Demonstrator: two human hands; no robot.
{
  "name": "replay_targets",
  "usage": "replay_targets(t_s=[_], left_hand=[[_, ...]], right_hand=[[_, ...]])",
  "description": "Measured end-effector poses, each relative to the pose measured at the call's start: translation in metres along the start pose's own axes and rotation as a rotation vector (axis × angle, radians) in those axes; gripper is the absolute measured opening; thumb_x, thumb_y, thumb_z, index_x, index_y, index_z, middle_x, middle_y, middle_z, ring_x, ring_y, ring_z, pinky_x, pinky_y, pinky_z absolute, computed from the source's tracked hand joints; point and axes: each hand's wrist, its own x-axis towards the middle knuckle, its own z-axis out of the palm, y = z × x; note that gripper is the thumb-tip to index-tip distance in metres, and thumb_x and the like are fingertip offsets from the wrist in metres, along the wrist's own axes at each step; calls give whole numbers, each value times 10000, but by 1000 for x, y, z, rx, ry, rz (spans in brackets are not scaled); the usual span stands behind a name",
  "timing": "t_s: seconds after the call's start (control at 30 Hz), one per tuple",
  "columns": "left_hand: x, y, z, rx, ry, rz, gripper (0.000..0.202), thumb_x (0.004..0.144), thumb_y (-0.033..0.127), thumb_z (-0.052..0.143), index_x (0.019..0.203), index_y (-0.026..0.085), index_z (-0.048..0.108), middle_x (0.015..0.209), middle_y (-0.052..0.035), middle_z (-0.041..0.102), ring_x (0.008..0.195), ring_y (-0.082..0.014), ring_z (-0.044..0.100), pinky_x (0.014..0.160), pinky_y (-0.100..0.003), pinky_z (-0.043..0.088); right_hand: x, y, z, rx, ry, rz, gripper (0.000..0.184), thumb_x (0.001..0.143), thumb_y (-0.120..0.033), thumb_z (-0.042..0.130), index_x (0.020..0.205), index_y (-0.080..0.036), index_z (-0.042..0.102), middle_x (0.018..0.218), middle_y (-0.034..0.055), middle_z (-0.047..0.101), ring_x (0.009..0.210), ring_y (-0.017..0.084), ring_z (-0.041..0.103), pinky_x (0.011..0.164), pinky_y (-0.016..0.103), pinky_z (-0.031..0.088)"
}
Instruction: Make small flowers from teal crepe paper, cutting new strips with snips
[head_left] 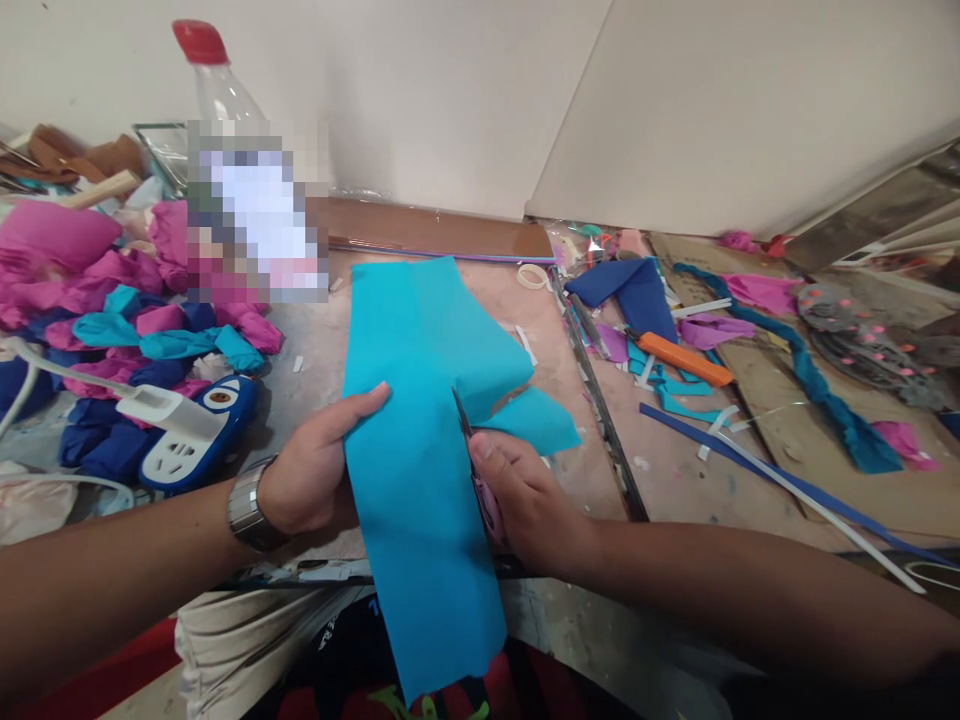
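Observation:
A long turquoise sheet [405, 420], paper or thin cloth, runs from the table down past its front edge. My left hand [315, 465] grips the sheet's left edge, thumb on top and fingers hidden underneath. With my right hand [529, 495] I hold scissors [487, 500] with pinkish handles. Their dark blades lie on the sheet and point away from me, at a cut in its right side. Right of the blades, a partly cut flap [532, 420] sticks out. How far the blades are apart is hard to make out.
Pink, navy and turquoise crumpled pieces [112, 270] pile up at left, beside a blue-and-white power strip [199, 430]. Behind stands a red-capped bottle [217, 90]. An orange-handled cutter [682, 358], a tape roll [532, 277] and scraps lie right. The front table edge [300, 572] runs below my hands.

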Motion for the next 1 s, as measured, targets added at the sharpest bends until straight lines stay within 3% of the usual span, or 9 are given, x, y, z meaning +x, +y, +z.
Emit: replay_targets(t_s=[0.4, 0.8, 1.0], left_hand=[[1, 0, -1, -2, 22, 96, 579, 920, 440, 652, 1395, 109, 632, 1216, -190, 756, 1160, -392, 714, 1028, -537, 584], [-5, 0, 7, -16, 76, 17, 607, 893, 518, 647, 1373, 146, 642, 1187, -165, 772, 1176, -398, 706, 1027, -561, 578], [-5, 0, 7, -60, 19, 32, 539, 896, 502, 662, 1310, 157, 676, 1203, -153, 769, 1138, -386, 724, 995, -547, 598]], right_hand=[[-1, 3, 3, -55, 32, -54, 614, 941, -752, 498, 620, -229, 466, 443, -43, 453, 431, 110, 416, 405, 249, 298], [1, 0, 2, -58, 29, -63, 605, 950, -732, 506, 622, -226, 468, 455, -39, 471, 449, 113, 426, 421, 246, 310], [1, -1, 2, -64, 40, -58, 619, 940, -746, 506, 608, -225, 472, 451, -39, 473, 452, 114, 439, 446, 255, 344]])
